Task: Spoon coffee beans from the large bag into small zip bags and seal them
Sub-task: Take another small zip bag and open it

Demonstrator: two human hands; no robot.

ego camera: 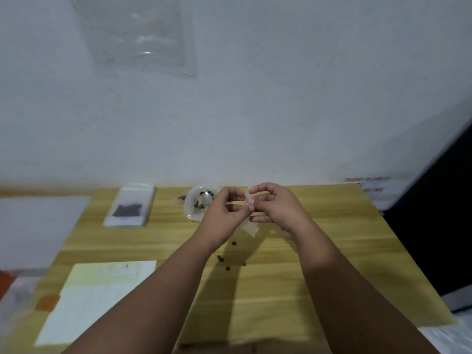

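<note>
Currently both hands are raised just above the far middle of the wooden table (319,251), close together, fingertips nearly meeting. Left hand (224,213): fingers curled, thumb and fingertips pinching the upper edge of the small zip bag (251,228). Right hand (277,208): thumb and forefinger pinching the same edge from the other side, other fingers loosely bent beneath. The bag is clear and hangs between and below the two hands, its lower corner showing near the right wrist. Blur hides whether it holds anything and whether the zip is closed.

Loose coffee beans (220,258) lie scattered on the table right under the hands, a handful, apart from one another. Just left of the left hand, partly behind it, sits a white round container (190,203) with several beans in it; its exact type is too blurry to tell. Further left, near the table's far edge, a flat clear packet (130,208) lies down with a dark patch of beans inside, well apart from the hands.

Near-left part of the table: paper sheets (102,297), pale yellow and white, overlapping, faint writing on the top one. A clear plastic sheet (143,39) hangs on the white wall (281,98) behind the table, upper left. Both forearms are bare. A dark object (439,213) stands beside the table on the right.
</note>
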